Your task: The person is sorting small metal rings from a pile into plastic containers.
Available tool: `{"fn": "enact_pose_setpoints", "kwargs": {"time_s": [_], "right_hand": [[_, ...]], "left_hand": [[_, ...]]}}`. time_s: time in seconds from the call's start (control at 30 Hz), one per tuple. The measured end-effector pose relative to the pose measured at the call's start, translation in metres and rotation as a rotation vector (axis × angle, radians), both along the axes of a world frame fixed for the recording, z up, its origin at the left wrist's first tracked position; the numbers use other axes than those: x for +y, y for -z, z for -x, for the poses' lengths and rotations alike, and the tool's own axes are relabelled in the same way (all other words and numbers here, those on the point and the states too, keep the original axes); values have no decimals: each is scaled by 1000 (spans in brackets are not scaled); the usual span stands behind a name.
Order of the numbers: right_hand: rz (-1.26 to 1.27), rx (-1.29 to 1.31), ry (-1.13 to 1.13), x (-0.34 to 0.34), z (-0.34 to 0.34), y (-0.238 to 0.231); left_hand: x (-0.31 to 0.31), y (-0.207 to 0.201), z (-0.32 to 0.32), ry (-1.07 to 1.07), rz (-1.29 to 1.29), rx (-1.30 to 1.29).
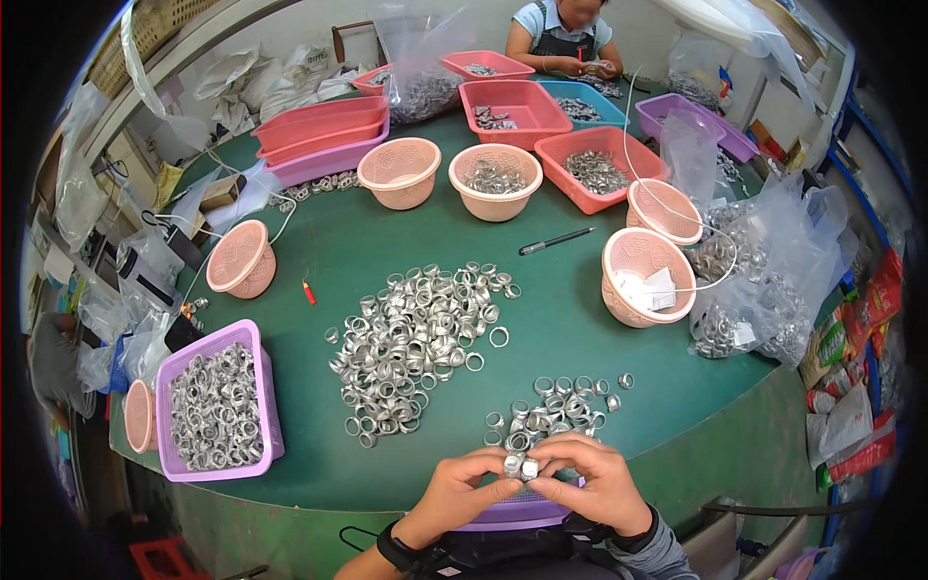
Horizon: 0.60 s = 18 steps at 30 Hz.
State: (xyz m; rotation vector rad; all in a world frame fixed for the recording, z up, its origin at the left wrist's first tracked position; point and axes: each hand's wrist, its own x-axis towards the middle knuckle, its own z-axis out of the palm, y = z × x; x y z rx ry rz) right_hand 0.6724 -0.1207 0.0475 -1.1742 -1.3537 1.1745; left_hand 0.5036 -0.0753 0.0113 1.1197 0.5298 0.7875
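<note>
Near the table's front edge, my left hand (462, 490) and my right hand (592, 483) meet, fingertips pinched on silver metal rings (521, 467). Two squarish ring faces show side by side between them; which hand bears which ring cannot be made out. Just beyond my fingers lies a small group of loose rings (559, 406). A much larger ring heap (411, 338) spreads to the left of it. Under my hands, partly hidden by them, is a purple basket (517, 514) at the table edge.
At left stands a purple basket of rings (215, 411). Pink round baskets (399, 174) sit across the back, with red trays (512, 111) behind them. A black pen (557, 242) lies centre right, bagged rings (764, 280) beyond it. Another person (563, 43) works at the far side.
</note>
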Motion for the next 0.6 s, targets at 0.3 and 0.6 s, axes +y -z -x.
{"fn": "enact_pose_setpoints", "kwargs": {"time_s": [0.3, 0.6], "right_hand": [[-132, -55, 51, -1, -6, 0], [97, -226, -165, 25, -40, -40]], "left_hand": [[5, -1, 2, -148, -360, 422], [5, 47, 20, -136, -928, 850]]}}
